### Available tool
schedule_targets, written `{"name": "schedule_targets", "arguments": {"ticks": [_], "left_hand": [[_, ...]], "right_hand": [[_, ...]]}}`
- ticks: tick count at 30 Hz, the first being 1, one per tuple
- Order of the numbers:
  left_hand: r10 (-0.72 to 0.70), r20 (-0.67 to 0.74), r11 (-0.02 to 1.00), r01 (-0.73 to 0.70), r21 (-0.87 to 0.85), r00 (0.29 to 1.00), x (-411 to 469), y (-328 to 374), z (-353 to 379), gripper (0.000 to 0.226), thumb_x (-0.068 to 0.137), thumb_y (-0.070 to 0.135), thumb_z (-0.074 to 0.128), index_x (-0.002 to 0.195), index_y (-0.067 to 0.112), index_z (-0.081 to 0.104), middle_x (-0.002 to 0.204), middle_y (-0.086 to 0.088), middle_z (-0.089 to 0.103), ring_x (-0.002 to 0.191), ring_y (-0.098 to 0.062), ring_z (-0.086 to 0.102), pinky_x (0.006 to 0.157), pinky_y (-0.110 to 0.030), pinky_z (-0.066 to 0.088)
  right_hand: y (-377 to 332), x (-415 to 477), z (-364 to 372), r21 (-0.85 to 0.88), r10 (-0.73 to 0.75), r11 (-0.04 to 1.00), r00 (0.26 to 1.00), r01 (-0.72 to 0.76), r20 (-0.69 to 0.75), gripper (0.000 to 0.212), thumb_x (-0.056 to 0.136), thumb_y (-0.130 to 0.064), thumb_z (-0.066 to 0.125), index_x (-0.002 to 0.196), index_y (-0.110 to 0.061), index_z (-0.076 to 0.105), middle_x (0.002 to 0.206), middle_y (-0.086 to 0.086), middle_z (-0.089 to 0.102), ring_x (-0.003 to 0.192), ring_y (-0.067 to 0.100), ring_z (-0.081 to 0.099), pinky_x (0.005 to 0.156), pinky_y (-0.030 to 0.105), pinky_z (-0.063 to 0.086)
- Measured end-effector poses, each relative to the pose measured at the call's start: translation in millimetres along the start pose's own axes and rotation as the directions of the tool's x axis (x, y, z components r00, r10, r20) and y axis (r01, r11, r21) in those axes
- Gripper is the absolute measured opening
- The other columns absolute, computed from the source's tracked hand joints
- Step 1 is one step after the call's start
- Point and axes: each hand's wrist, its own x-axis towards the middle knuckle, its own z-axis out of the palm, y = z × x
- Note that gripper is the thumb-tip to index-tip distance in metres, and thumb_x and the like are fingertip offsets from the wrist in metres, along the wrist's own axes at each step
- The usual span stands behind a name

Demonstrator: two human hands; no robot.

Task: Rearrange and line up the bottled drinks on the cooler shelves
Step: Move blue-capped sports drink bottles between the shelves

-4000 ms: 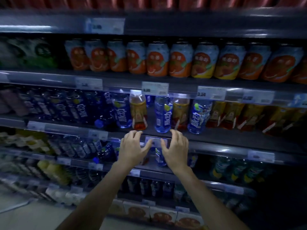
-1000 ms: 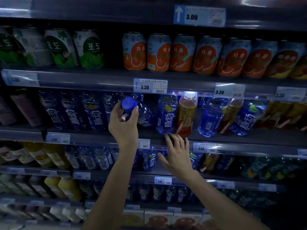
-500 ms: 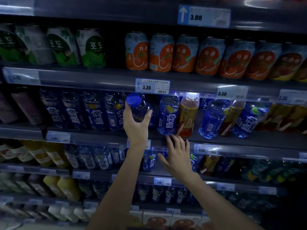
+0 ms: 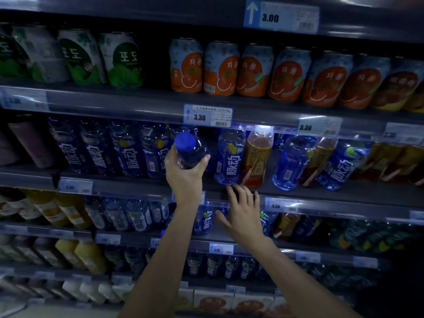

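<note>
My left hand [image 4: 185, 174] grips a blue bottle [image 4: 190, 149] with a blue cap, tipped cap-first toward me, in front of the middle shelf [image 4: 146, 183]. Left of it a row of blue bottles [image 4: 128, 152] stands upright. To its right stand another blue bottle [image 4: 230, 157], an amber tea bottle [image 4: 256, 157], and more blue bottles [image 4: 290, 161] mixed with amber ones. My right hand [image 4: 244, 213] is spread open just below the shelf's front edge, under the upright blue bottle, holding nothing.
Orange cans [image 4: 252, 70] and green cans [image 4: 91, 58] fill the shelf above. Price tags [image 4: 207, 115] hang on the shelf rails. Lower shelves hold small blue bottles [image 4: 137, 214], yellow juice bottles [image 4: 87, 253] and cartons [image 4: 213, 301]. The right side is dark.
My left hand has carried the blue bottle rightward and slightly down, toward the gap beside the upright blue bottle. The right hand has stayed near the shelf edge.
</note>
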Motion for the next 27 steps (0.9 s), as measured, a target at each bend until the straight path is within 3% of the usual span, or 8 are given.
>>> {"name": "schedule_targets", "arguments": {"ticks": [6, 8, 10, 13, 16, 22, 27], "left_hand": [[0.067, 0.005, 0.998, -0.067, 0.016, 0.998, 5.4, 8.3, 8.8, 0.066, 0.071, 0.034, 0.083, 0.128, 0.034, 0.050, 0.120, 0.002, 0.058, 0.106, -0.011, 0.061, 0.093, -0.036, 0.052], [0.026, -0.015, 0.999, -0.026, -0.031, 1.000, 5.3, 6.0, 12.1, 0.081, 0.067, 0.035, 0.085, 0.134, 0.026, 0.041, 0.123, 0.002, 0.059, 0.108, -0.010, 0.061, 0.094, -0.035, 0.052], [0.000, -0.028, 0.999, -0.001, -0.033, 1.000, 6.9, 3.1, 15.7, 0.080, 0.064, 0.038, 0.087, 0.128, 0.019, 0.043, 0.118, 0.001, 0.061, 0.104, -0.009, 0.063, 0.091, -0.032, 0.053], [0.051, 0.015, 0.998, -0.052, 0.025, 0.999, 6.9, -5.2, 21.7, 0.066, 0.066, 0.040, 0.084, 0.118, 0.034, 0.044, 0.113, 0.016, 0.060, 0.104, 0.002, 0.060, 0.088, -0.017, 0.049], [0.058, 0.045, 0.995, -0.062, 0.084, 0.997, 3.8, -21.2, 24.3, 0.071, 0.071, 0.032, 0.082, 0.128, 0.038, 0.040, 0.122, 0.025, 0.051, 0.114, 0.006, 0.052, 0.096, -0.012, 0.041], [0.078, 0.129, 0.976, -0.102, 0.194, 0.989, 10.6, -33.3, 22.6, 0.082, 0.075, 0.025, 0.081, 0.141, 0.029, 0.033, 0.138, 0.011, 0.046, 0.125, 0.002, 0.043, 0.103, -0.011, 0.034], [0.103, 0.055, 0.933, -0.115, 0.340, 0.993, 1.9, -35.3, 22.1, 0.078, 0.075, 0.032, 0.081, 0.137, 0.007, 0.040, 0.129, -0.010, 0.042, 0.109, -0.009, 0.045, 0.095, -0.021, 0.041]], "right_hand": [[0.0, 1.0, 0.7, 0.013, 0.008, 1.000, 1.000, -0.008, -0.015, 0.074, 0.085, -0.059, 0.046, 0.145, -0.017, 0.037, 0.143, 0.004, 0.041, 0.137, 0.026, 0.030, 0.114, 0.057, 0.019], [-0.1, 1.1, 0.8, 0.019, 0.012, 1.000, 1.000, -0.012, -0.016, 0.073, 0.084, -0.059, 0.047, 0.144, -0.018, 0.037, 0.142, 0.004, 0.041, 0.137, 0.025, 0.030, 0.114, 0.057, 0.020], [-0.7, 1.4, 0.5, 0.014, 0.017, 1.000, 1.000, -0.017, -0.006, 0.073, 0.084, -0.059, 0.047, 0.144, -0.017, 0.038, 0.142, 0.004, 0.042, 0.137, 0.026, 0.031, 0.114, 0.058, 0.021], [-0.4, 1.6, -0.1, 0.003, 0.016, 1.000, 1.000, -0.016, 0.002, 0.074, 0.084, -0.059, 0.046, 0.144, -0.017, 0.037, 0.143, 0.004, 0.042, 0.137, 0.026, 0.031, 0.113, 0.059, 0.022], [0.9, 1.4, -0.7, -0.009, 0.011, 1.000, 1.000, -0.010, 0.012, 0.075, 0.084, -0.061, 0.045, 0.145, -0.018, 0.035, 0.144, 0.003, 0.040, 0.138, 0.025, 0.029, 0.114, 0.059, 0.023], [0.7, 1.5, -1.1, -0.014, 0.009, 1.000, 1.000, -0.009, 0.016, 0.076, 0.083, -0.060, 0.046, 0.146, -0.019, 0.033, 0.144, 0.003, 0.039, 0.138, 0.025, 0.028, 0.113, 0.059, 0.023], [0.2, 1.7, -1.0, -0.016, 0.013, 1.000, 1.000, -0.012, 0.014, 0.077, 0.081, -0.059, 0.048, 0.145, -0.019, 0.034, 0.143, 0.002, 0.039, 0.138, 0.024, 0.029, 0.113, 0.058, 0.023]]}}
